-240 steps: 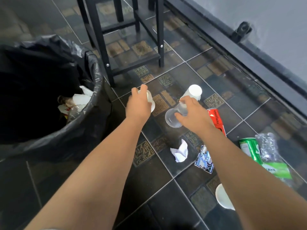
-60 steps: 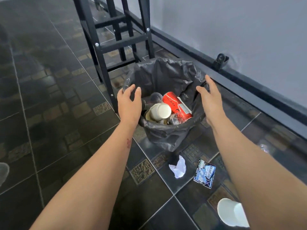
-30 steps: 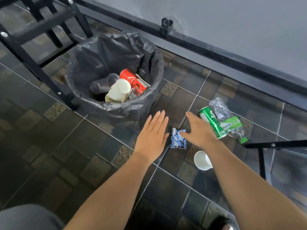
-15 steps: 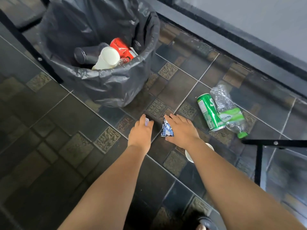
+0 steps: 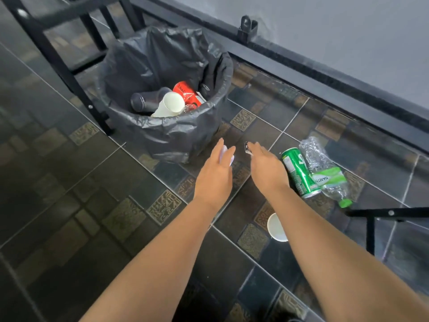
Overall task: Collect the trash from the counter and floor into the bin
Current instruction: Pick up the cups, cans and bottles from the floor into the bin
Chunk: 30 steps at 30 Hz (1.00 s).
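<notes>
Near the bin (image 5: 176,135), left hand (image 5: 214,177) clutching white tissue (image 5: 224,154), right hand (image 5: 267,168) pinching wrapper (image 5: 247,147).

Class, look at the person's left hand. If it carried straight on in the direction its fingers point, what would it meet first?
Most likely the black bin bag lining the bin: the left hand, holding crumpled white tissue, points at its near side. Depth is unclear, so it might clear the rim.

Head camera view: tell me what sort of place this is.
Probably an eating or bar area indoors, though that is uncertain. Dark patterned floor tiles run up to a plain grey wall, black metal stool legs stand by a bag-lined bin, and a green can lies on the floor.
</notes>
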{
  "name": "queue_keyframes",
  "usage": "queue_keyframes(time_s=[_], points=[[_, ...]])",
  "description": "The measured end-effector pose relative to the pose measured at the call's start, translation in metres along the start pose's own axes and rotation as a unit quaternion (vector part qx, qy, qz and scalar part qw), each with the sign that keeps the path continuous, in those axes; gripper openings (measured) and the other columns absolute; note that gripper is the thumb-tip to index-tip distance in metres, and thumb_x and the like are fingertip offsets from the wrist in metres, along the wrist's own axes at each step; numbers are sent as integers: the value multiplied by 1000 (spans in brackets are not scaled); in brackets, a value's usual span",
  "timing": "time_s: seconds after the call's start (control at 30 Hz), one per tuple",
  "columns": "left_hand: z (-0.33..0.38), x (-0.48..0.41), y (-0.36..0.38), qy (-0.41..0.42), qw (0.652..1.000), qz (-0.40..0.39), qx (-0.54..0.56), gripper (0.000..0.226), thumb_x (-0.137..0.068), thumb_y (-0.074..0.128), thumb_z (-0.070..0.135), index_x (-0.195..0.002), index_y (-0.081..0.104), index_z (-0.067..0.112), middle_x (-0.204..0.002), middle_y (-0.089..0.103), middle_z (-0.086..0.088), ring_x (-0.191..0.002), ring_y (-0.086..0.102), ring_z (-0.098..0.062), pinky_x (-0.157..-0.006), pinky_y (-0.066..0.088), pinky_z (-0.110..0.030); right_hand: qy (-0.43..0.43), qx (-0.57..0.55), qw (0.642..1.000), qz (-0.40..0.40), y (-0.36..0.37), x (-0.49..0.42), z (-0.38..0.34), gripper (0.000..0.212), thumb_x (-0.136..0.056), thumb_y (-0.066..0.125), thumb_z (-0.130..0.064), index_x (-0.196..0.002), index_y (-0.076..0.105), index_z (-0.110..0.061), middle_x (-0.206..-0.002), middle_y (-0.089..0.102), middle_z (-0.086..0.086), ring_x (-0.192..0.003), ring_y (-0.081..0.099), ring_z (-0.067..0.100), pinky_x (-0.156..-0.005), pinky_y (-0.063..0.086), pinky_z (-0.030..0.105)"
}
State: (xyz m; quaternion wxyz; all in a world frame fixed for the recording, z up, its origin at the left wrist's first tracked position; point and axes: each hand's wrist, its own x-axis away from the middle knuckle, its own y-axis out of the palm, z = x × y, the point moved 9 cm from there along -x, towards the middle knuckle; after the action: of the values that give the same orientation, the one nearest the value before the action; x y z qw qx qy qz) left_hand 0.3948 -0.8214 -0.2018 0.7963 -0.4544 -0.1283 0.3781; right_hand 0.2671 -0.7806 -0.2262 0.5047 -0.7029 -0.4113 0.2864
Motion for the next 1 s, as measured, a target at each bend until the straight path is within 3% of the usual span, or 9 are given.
queue_keyframes(time_s=[0.17, 0.23, 0.37, 0.43, 0.5, 0.57, 0.67, 0.8, 1.0], points=[[63, -27, -72, 109, 978, 155, 90, 45, -97, 55, 6, -142, 53, 10, -159, 32, -14, -143, 36, -24, -97, 47, -34, 29, -134, 975, 175, -85, -18, -13, 46, -99, 39, -7, -144, 47, -18, -150, 44, 11, -133, 48, 30, -105, 41, 42], [65, -38, -110, 100, 963, 219, 119, 45, -97, 54, 6, -142, 51, 9, -159, 31, -15, -144, 33, -23, -100, 45, -29, 20, -151, 965, 211, -109, -24, -29, 44, -102, 38, -12, -145, 44, -19, -150, 45, 8, -132, 47, 29, -104, 40, 39], [29, -55, -173, 38, 948, 306, 81, 44, -99, 54, 7, -142, 49, 9, -160, 26, -15, -144, 29, -18, -99, 30, -3, -54, -195, 947, 250, -140, -37, -83, 44, -103, 39, -15, -146, 42, -19, -150, 44, 6, -134, 44, 25, -106, 37, 35], [-1, -65, -184, -22, 958, 286, 23, 45, -101, 52, 12, -146, 46, 12, -163, 22, -10, -143, 34, -18, -100, 35, -14, -95, -198, 949, 228, -141, -47, -111, 46, -103, 39, -15, -149, 38, -19, -155, 37, 6, -140, 37, 23, -110, 33, 33], [-30, -74, -181, -71, 968, 232, -56, 50, -103, 50, 20, -150, 39, 13, -164, 18, -11, -142, 38, -26, -106, 40, -36, -133, -159, 965, 161, -127, -60, -137, 48, -104, 37, -19, -152, 31, -19, -159, 28, 8, -147, 26, 22, -115, 26, 33], [-51, -80, -168, -106, 973, 153, -136, 56, -105, 42, 32, -154, 29, 11, -162, 23, -16, -144, 32, -35, -115, 30, -50, -153, -73, 981, 92, -104, -74, -150, 50, -106, 33, -28, -154, 24, -20, -161, 21, 7, -150, 15, 21, -119, 17, 36], [-59, -82, -157, -109, 968, 108, -199, 57, -106, 29, 40, -154, 30, 9, -158, 34, -16, -148, 26, -34, -121, 16, -51, -155, -2, 986, 63, -87, -86, -151, 54, -103, 35, -39, -154, 24, -23, -162, 20, 4, -150, 11, 19, -122, 8, 40], [-45, -74, -157, -76, 960, 153, -222, 65, -101, 17, 45, -149, 41, 7, -155, 41, -15, -147, 32, -30, -121, 17, -51, -166, -52, 981, 84, -96, -82, -142, 55, -100, 41, -41, -151, 33, -23, -160, 26, 1, -150, 16, 17, -121, 10, 38], [-5, -53, -126, 1, 958, 163, -235, 61, -105, 28, 41, -153, 32, 4, -160, 30, -16, -150, 25, -29, -122, 13, -50, -89, -80, 984, 131, -109, -62, -67, 51, -100, 46, -35, -147, 40, -16, -155, 37, 6, -145, 29, 23, -118, 23, 40]])
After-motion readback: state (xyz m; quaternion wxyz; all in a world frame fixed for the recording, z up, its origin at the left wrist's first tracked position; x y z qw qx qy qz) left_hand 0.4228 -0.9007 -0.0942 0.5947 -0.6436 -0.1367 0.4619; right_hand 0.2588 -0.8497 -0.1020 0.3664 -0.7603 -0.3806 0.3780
